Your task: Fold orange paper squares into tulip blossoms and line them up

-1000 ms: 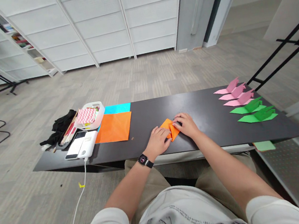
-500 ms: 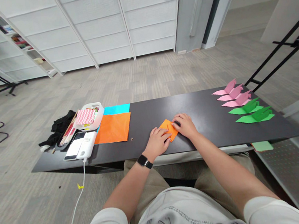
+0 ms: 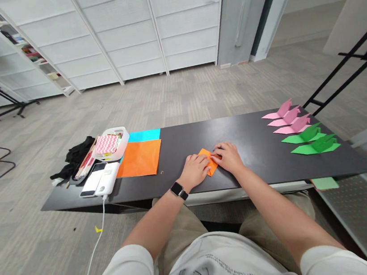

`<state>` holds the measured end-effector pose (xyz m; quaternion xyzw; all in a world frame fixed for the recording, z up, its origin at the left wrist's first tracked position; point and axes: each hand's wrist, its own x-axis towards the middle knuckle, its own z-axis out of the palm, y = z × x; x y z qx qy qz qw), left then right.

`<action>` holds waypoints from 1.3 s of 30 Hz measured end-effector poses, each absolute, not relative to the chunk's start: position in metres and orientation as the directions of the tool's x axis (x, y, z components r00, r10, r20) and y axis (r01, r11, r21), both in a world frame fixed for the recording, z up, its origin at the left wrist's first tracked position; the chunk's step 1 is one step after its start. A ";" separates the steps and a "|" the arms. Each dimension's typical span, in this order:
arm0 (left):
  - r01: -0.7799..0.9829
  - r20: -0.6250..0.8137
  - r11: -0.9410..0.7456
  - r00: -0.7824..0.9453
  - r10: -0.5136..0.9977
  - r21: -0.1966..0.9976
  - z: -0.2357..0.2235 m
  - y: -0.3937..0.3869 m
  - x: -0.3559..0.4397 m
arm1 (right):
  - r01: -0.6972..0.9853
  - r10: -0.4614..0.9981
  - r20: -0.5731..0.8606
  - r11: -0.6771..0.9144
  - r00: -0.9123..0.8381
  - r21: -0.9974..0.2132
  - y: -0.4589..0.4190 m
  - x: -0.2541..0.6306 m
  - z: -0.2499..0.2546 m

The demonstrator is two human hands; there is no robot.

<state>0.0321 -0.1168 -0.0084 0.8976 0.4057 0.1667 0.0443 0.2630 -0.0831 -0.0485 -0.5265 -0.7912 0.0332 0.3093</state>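
Note:
A small folded sheet of orange origami paper (image 3: pixel 211 168) lies on the dark table between my two hands, turned with one corner toward me. My left hand (image 3: pixel 194 170) holds the paper's left side down against the tabletop, its fingers close together. From the right, my right hand (image 3: pixel 229 157) grips the paper's right edge with bent fingers and thumb. The fingertips of both hands cover parts of the folds, so their exact shape is hidden.
Left on the black table (image 3: pixel 183 137) are orange paper sheets (image 3: pixel 142 158), blue paper (image 3: pixel 146 135), a white basket (image 3: pixel 123 141), a phone (image 3: pixel 92 181) and a cabled white power bank (image 3: pixel 109 178). Pink paper cranes (image 3: pixel 285 117) and green paper cranes (image 3: pixel 316 146) line the right end.
My right fingers have shifted slightly on the orange paper's right edge, and its visible folds look a little different. My left hand stays on the paper. The whole view has shifted slightly.

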 end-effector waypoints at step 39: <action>0.729 0.252 -0.568 0.509 0.823 0.382 -0.015 -0.114 0.030 | 0.896 0.901 0.113 0.430 -0.418 -0.110 -0.113 0.259 -0.001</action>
